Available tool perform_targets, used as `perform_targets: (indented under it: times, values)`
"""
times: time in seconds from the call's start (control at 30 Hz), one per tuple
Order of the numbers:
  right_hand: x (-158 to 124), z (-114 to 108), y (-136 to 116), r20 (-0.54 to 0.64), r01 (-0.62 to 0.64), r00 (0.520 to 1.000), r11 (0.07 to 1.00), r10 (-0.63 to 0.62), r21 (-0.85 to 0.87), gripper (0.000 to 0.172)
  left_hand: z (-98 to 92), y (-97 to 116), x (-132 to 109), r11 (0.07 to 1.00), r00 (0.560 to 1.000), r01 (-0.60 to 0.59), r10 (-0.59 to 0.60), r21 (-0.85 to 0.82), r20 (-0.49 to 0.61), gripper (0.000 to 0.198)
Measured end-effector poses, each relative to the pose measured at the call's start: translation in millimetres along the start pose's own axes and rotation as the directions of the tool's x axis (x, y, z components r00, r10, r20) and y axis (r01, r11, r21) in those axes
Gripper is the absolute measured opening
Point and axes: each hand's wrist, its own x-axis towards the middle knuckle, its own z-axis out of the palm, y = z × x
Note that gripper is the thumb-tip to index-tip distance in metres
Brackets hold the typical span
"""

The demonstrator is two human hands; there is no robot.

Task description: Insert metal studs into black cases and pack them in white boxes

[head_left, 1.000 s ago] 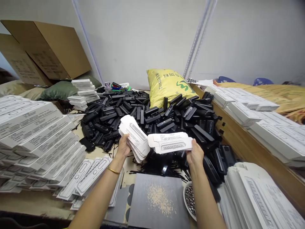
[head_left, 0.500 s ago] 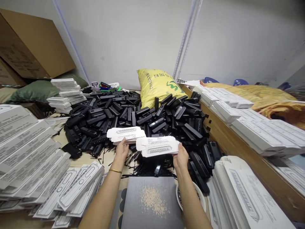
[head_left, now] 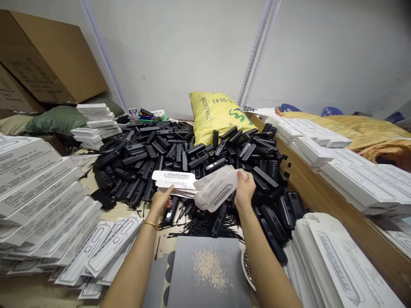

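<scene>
My left hand [head_left: 162,199] is closed on a small stack of flat white printed cartons [head_left: 176,179], its thumb on top. My right hand [head_left: 245,188] grips the right end of another white printed carton [head_left: 215,188], which is tilted and blurred, its left end by the left hand's stack. Both hands are over the front of a big heap of black plastic pieces [head_left: 135,158]. Below them, thin black sticks [head_left: 205,226] lie scattered behind a grey board [head_left: 208,273] with pale crumbs on it.
White cartons [head_left: 41,192] are piled at the left, more [head_left: 340,261] at the right front. A wooden ledge [head_left: 337,214] with white boxes runs along the right. A yellow sack [head_left: 218,115] stands behind the heap. A bowl [head_left: 247,269] is partly behind my right forearm.
My right hand has lifted slightly, and its carton has gone from nearly level to tilted, with its left end lower. The left hand's stack is slightly lower. The view has shifted a little.
</scene>
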Motion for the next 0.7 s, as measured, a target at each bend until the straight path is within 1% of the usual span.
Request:
perform_targets:
  times: [0.07,0.1,0.13,0.17,0.2,0.23,0.27,0.3,0.33,0.37,0.4,0.43,0.47,0.5,0.53,0.57,0.6,0.63,0.67,0.7]
  values:
    - [9.1,18.3,-13.7,0.091,0.078,0.993,0.995,-0.073,-0.058,0.036,-8.4,6.4,-6.4,0.994,0.998,-0.059,0.059,0.095,0.005,0.038]
    - [11.5,27.3,-20.7,0.16,0.133,0.98,0.986,-0.116,-0.099,0.034,-11.4,10.6,-11.7,0.987,0.994,-0.106,0.105,0.122,0.012,0.037]
    - [12.1,36.0,-27.9,0.245,0.198,0.956,0.97,-0.159,-0.142,0.031,-13.2,14.9,-18.7,0.978,0.988,-0.156,0.155,0.138,0.02,0.035]
    - [10.9,44.4,-35.0,0.341,0.268,0.919,0.947,-0.196,-0.176,0.029,-13.2,18.9,-27.4,0.967,0.978,-0.207,0.205,0.147,0.027,0.035]
    - [7.8,52.6,-41.9,0.446,0.335,0.868,0.921,-0.22,-0.197,0.026,-11.2,21.8,-37.7,0.951,0.962,-0.274,0.268,0.142,0.058,0.038]
    - [2.8,60.8,-48.4,0.549,0.388,0.805,0.9,-0.224,-0.2,0.024,-7.3,23.3,-49.4,0.928,0.931,-0.355,0.342,0.11,0.125,0.047]
    - [-3.7,69.0,-54.1,0.643,0.418,0.737,0.889,-0.209,-0.189,0.022,-1.4,22.7,-61.9,0.901,0.883,-0.432,0.413,0.04,0.221,0.061]
    - [-11.5,77.0,-58.7,0.724,0.434,0.665,0.883,-0.182,-0.177,0.021,5.9,19.9,-74.5,0.878,0.824,-0.474,0.468,-0.063,0.318,0.073]
    - [-20.2,84.6,-61.7,0.787,0.443,0.599,0.879,-0.147,-0.173,0.02,13.8,15.1,-86.6,0.864,0.772,-0.468,0.501,-0.184,0.392,0.079]
    - [-29.3,91.2,-62.7,0.831,0.45,0.546,0.875,-0.109,-0.18,0.019,21.4,8.5,-97.5,0.861,0.752,-0.412,0.506,-0.298,0.422,0.077]
    - [-38.2,96.3,-61.7,0.858,0.456,0.508,0.868,-0.071,-0.198,0.018,27.7,0.8,-106.3,0.856,0.771,-0.327,0.487,-0.401,0.411,0.07]
    - [-46.4,99.4,-58.5,0.872,0.459,0.488,0.86,-0.034,-0.223,0.02,32.1,-7.2,-112.8,0.839,0.821,-0.235,0.441,-0.491,0.363,0.06]
    - [-53.7,100.1,-53.2,0.879,0.46,0.477,0.85,0.006,-0.256,0.025,34.0,-14.6,-116.6,0.801,0.871,-0.161,0.389,-0.577,0.298,0.051]
    - [-59.9,98.4,-46.1,0.882,0.461,0.467,0.837,0.052,-0.293,0.034,33.5,-20.7,-117.8,0.745,0.911,-0.111,0.34,-0.658,0.231,0.044]
    - [-64.9,94.6,-37.7,0.885,0.463,0.453,0.821,0.105,-0.334,0.044,31.2,-24.9,-116.7,0.682,0.94,-0.084,0.295,-0.726,0.169,0.039]
    - [-68.8,89.3,-28.5,0.886,0.465,0.435,0.803,0.16,-0.373,0.051,27.8,-26.8,-113.6,0.627,0.962,-0.07,0.249,-0.776,0.115,0.035]
    - [-71.7,83.4,-19.2,0.884,0.469,0.418,0.783,0.209,-0.407,0.054,24.4,-26.5,-109.1,0.59,0.976,-0.066,0.205,-0.805,0.07,0.032]
    - [-73.7,77.6,-10.5,0.88,0.476,0.408,0.766,0.244,-0.433,0.053,21.7,-24.1,-103.8,0.571,0.985,-0.069,0.167,-0.818,0.034,0.03]
    - [-74.9,72.4,-3.1,0.875,0.48,0.408,0.753,0.262,-0.449,0.05,20.4,-20.4,-98.5,0.567,0.99,-0.077,0.142,-0.82,0.005,0.031]
    - [-75.3,68.4,2.7,0.869,0.48,0.42,0.749,0.262,-0.457,0.046,20.7,-16.1,-93.7,0.572,0.992,-0.081,0.129,-0.816,-0.009,0.032]
